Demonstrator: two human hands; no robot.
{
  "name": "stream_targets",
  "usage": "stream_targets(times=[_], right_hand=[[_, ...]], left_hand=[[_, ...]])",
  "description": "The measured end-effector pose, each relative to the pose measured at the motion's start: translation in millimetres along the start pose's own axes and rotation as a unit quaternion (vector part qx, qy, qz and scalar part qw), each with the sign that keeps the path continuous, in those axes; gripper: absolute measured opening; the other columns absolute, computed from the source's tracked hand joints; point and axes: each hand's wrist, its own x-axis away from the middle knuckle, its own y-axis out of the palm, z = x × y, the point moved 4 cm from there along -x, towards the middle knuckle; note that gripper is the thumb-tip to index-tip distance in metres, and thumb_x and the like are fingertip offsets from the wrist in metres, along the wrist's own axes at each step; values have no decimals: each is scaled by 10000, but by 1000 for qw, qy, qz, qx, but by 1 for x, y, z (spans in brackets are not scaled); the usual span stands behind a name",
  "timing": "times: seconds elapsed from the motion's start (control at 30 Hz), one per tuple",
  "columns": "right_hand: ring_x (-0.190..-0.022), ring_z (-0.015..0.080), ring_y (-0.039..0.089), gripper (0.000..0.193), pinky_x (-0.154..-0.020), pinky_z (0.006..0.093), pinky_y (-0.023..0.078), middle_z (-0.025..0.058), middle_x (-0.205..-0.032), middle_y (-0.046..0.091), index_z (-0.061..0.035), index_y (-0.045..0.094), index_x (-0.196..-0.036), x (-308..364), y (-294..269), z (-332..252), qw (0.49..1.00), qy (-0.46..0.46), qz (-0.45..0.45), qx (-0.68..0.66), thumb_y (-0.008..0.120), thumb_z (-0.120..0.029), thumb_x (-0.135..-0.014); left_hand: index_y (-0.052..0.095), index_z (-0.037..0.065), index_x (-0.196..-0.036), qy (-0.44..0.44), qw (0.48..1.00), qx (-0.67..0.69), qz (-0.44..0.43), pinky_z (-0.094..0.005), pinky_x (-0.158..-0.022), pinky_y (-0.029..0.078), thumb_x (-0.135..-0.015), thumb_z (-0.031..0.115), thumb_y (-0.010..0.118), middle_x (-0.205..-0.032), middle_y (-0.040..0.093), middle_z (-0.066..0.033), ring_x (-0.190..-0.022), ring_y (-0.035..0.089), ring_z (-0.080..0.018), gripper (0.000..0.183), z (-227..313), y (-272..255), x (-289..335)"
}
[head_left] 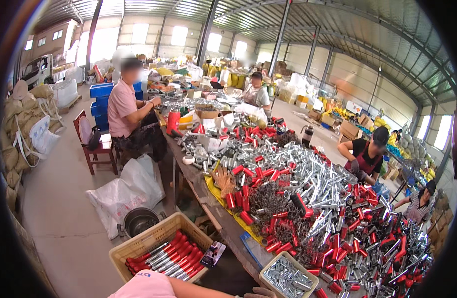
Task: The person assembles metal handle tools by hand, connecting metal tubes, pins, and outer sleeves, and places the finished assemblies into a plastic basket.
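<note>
- While the left hand (260, 293), in a greyish knit glove, hangs at the bottom edge of view, mostly cut off, its grip can't be told from here; the right hand is out of sight.
- Right beside that glove sits the cream plastic tub (301, 267), a rounded rectangle on the table's near edge, packed with slim, shiny metal pins (287, 278).
- Just left, look at the tan plastic crate (148, 235): red-handled tools (181, 253) lie roughly side by side, silvery shafts gleaming, a glossy printed card (213, 254) at its corner.
- And what a heap on the tabletop! Smooth red cylinders (246, 217), wiry dark coils (268, 198), bright metal rods (324, 186), all tangled together.
- Over on the floor, a crinkled white sack (129, 188) slumps behind a round, two-handled metal pot (139, 222).
</note>
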Motion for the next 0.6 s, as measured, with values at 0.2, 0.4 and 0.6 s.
stream_targets(times=[0.2, 0.4, 0.6], right_hand=[[-1242, 430, 445, 215, -1029, 525, 345, 165, -1202, 623, -130, 592, -712, -2, 6, -19, 997, 14, 39, 65, 733, -292, -723], [-1204, 393, 475, 220, -997, 503, 371, 164, -1121, 651, -95, 578, -714, 11, 7, -1, 987, 105, 118, 21, 715, -257, -772], [-1088, 358, 547, 252, -959, 473, 408, 179, -1078, 635, -49, 585, -787, 12, 9, -1, 981, 100, 164, -27, 710, -266, -808]], left_hand=[[567, 91, -1142, -29, 990, -19, 139, -350, -880, 475, -760, 132, 758, -1126, 575, -60, -976, 576, -174, 429, -13, 0, 13], [558, 147, -1199, -42, 967, -29, 249, -374, -942, 468, -774, 120, 705, -1239, 550, -71, -1038, 588, -187, 450, -15, -8, 26], [592, 164, -1151, 100, 809, -536, 219, -366, -959, 448, -812, 208, 656, -1130, 601, -75, -1125, 558, -237, 348, 12, -3, 24]])
